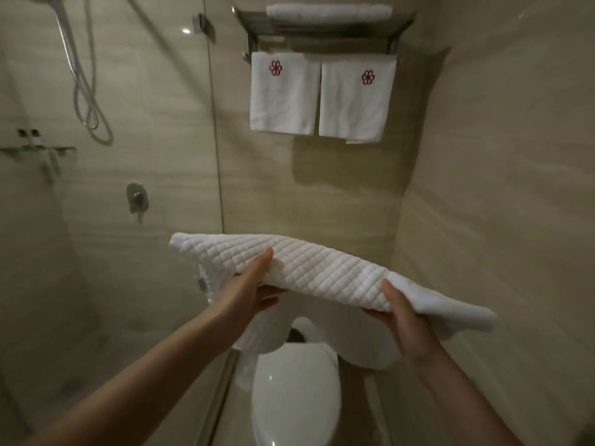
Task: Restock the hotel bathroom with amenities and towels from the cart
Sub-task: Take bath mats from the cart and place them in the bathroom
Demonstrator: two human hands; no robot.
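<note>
A folded white quilted towel is held flat in the air above the toilet. My left hand grips its left part, thumb on top and fingers beneath. My right hand holds its right part the same way. High on the wall ahead is a metal towel rack. A folded white towel lies on its shelf. Two white towels with red flower logos hang from its bar, one on the left and one on the right.
A white toilet with its lid down stands directly below my hands. A glass shower partition runs down the left, with the shower hose and mixer valve behind it. A tiled wall closes in on the right.
</note>
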